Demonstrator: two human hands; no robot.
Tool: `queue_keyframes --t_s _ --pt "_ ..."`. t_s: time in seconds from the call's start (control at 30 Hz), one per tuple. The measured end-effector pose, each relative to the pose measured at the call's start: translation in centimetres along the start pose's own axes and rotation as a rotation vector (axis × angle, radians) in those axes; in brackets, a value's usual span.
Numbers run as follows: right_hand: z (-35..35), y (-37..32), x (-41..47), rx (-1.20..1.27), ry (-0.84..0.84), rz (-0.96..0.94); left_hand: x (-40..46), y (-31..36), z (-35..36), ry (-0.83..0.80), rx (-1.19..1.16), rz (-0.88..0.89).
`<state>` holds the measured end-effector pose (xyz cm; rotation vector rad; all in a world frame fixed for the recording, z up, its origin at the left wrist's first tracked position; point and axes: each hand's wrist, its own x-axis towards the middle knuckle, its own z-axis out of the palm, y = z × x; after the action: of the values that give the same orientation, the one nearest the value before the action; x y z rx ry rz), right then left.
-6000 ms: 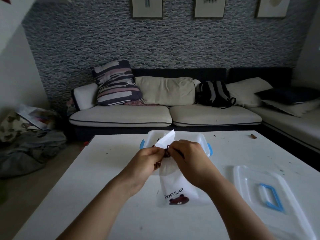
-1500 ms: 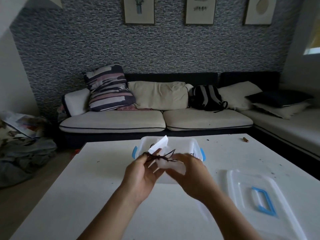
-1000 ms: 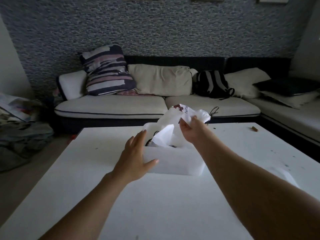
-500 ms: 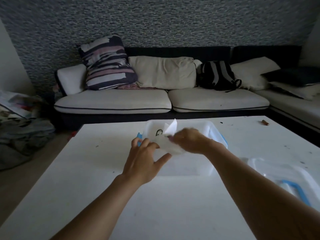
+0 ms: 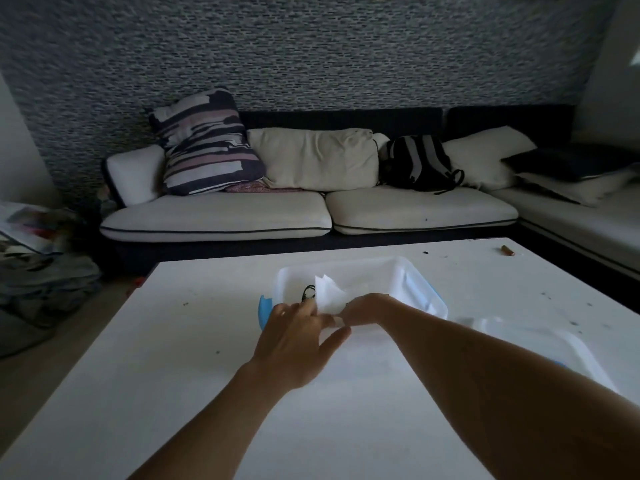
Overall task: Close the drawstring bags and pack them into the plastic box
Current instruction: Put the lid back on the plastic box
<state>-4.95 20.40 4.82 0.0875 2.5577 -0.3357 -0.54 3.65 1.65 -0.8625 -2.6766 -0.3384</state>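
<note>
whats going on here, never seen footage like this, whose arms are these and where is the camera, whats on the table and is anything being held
There is no machine here. These are a person's own two arms, filmed by a wide-angle camera worn on their head, looking forward and down.

On the white table stands a clear plastic box with blue clips. Its lid lies to the right. White drawstring bags with dark cords sit in the box.

The left hand rests at the box's near edge, fingers spread. The right hand reaches into the box onto the bags; whether it grips one is hidden. A sofa stands behind.
</note>
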Motion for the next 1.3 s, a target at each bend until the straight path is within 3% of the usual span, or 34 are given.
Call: queue_keyframes --t_s 0.1,0.2,0.27,0.33,0.4,0.47,0.53,0.57,0.8,0.97,1.3 --pt "-1.1 0.3 -1.8 0.042 0.099 -0.026 0.0 0.6 -0.3 0.047 -0.051 -0.032" --pt "-1.6 1.1 -4.0 -0.011 0.625 -0.097 -0.1 1.1 -0.8 0.012 -0.029 -0.032" --pt "-2.1 3.3 -6.1 0.182 1.014 -0.115 -0.1 1.3 -1.0 -0.084 -0.008 0.065" --pt "-2.5 7.9 -8.3 0.337 1.229 0.015 -0.2 1.8 -1.2 -0.161 0.050 0.119" --pt "-0.9 14.4 -9.0 0.359 1.135 0.323 -0.3 2.4 -1.4 -0.193 0.056 0.046" --pt "3.5 20.2 -7.9 0.326 0.765 0.650 -0.2 2.8 -1.3 -0.206 0.042 -0.053" --pt "8.0 24.1 -6.4 0.294 0.461 0.833 0.1 3.0 -1.3 -0.214 0.059 -0.080" --pt "9.5 25.1 -5.8 0.311 0.436 0.856 0.2 3.1 -1.1 -0.206 0.067 -0.072" --pt "9.4 23.5 -6.8 0.490 0.606 0.816 0.4 3.3 0.2 0.030 -0.034 0.063" --pt "9.9 23.1 -7.8 0.414 0.706 0.686 0.1 4.3 0.4 -0.002 -0.112 0.038" --pt "9.4 22.4 -7.6 0.389 0.638 0.651 0.0 3.8 0.0 0.023 -0.151 0.053"
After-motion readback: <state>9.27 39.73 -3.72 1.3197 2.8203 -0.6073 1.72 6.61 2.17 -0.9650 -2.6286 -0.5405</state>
